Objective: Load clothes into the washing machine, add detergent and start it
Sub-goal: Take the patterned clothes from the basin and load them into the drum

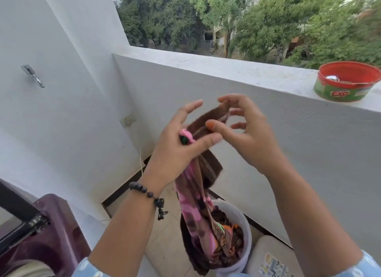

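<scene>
My left hand [175, 144], with a black bead bracelet on its wrist, grips a pink patterned cloth [194, 210] and a brown garment [208, 120] lifted above a white bucket [246, 231]. The cloth hangs down into the bucket, which holds several dark and orange clothes. My right hand [247, 130] is raised beside the brown garment; its thumb touches the brown edge and its fingers are loosely spread. The purple washing machine [55, 231] shows at the lower left, with its dark lid [18, 219] raised.
A white balcony parapet [226, 70] runs across the view, with a red and green EXO tub [346, 81] on its ledge at the right. A wall socket [128, 120] and a metal hook [33, 75] sit on the left wall. A white container [272, 258] stands beside the bucket.
</scene>
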A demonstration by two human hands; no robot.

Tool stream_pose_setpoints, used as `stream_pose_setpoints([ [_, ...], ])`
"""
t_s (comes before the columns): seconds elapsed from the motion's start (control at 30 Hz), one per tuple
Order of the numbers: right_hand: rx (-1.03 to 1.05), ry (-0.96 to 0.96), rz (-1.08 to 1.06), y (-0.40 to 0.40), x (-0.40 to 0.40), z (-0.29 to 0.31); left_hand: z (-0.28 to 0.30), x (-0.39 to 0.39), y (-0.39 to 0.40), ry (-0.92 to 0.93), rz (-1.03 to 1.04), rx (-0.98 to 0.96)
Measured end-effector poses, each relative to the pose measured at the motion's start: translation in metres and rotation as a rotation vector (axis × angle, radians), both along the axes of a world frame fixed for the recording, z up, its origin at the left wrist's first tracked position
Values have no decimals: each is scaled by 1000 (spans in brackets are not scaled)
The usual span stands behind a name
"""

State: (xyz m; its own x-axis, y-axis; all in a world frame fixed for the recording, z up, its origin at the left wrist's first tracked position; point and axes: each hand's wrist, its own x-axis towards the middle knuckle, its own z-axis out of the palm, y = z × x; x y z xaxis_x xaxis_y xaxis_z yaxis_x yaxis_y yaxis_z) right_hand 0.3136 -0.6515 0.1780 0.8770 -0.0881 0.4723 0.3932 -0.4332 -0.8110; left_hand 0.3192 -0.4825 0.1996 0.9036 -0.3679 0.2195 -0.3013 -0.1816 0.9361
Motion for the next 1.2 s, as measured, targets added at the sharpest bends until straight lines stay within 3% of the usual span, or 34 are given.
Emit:
stream_pose_setpoints([
  [0.1, 153, 270, 124, -7, -1, -12, 11, -2, -1, -257, 255, 19],
  [0.2, -98, 520, 400, 6, -4, -35, 20, 0, 3, -446, 358, 39],
  [0.3, -272, 536, 423, 34, 2, -78, 27, 2, 8, -583, 431, 21],
  [0.4, -287, 544, 372, 42, 10, -116, 36, 1, 17, -616, 455, 0],
  [0.53, -18, 549, 282, 18, 15, -115, 41, -2, 40, -540, 454, 113],
  [0.63, 276, 409, 192, -1, 16, -83, 34, -1, 59, -412, 436, 316],
  [0.73, 411, 242, 189, -5, 10, -35, 21, 1, 61, -268, 353, 453],
  [0.9, 125, 27, 384, 14, -6, 23, 5, -6, 24, -101, -65, 320],
  [1.0, 78, -18, 278, 14, -2, 23, 5, -3, 20, -54, -79, 261],
  [1.07, 132, 34, 274, 4, -1, 13, 6, 1, 28, -35, -49, 182],
  [1.2, 145, 335, 476, 2, -4, -23, 15, 1, 30, -81, 36, -39],
])
